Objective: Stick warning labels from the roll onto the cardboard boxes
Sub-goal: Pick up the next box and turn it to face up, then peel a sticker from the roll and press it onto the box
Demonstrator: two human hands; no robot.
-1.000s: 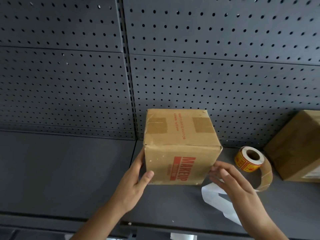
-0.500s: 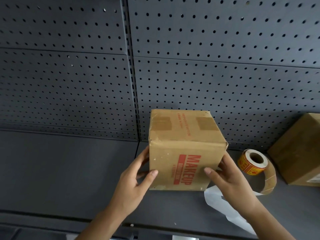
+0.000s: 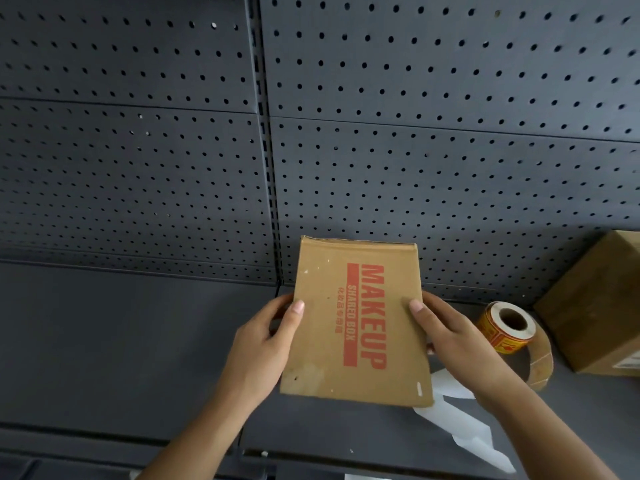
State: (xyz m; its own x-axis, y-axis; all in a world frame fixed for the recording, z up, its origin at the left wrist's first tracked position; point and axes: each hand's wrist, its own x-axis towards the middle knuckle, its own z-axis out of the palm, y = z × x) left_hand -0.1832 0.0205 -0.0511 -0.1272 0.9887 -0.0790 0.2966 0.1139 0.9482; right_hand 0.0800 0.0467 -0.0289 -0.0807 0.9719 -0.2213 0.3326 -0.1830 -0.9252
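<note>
1. Both hands hold the cardboard box (image 3: 356, 323) from opposite sides: the left hand (image 3: 263, 348) grips its left edge with the thumb over the printed face, and the right hand (image 3: 446, 337) grips the right edge the same way, thumb on the face and the other fingers hidden behind.
2. That box is tilted so its "MAKEUP" face looks up at the camera. Its lower edge sits over the dark shelf (image 3: 121, 341); whether it rests there or is lifted clear cannot be told.
3. Judging by the relaxed, open grip, the box is probably light. The walls look stiff, but the corners are scuffed and dented, so hard squeezing in the middle could bow them.
4. Edges and corners are the best places to hold it, since that leaves the broad face free for a label.
5. The label roll (image 3: 505, 329) lies on the shelf just right of the right hand, with a tail of backing strip curling round it. White backing paper (image 3: 460, 420) lies loose below the box.
6. A second cardboard box (image 3: 595, 306) stands at the far right, beyond the roll.
7. Labels are thin and tacky; they likely need peeling from a corner.
</note>
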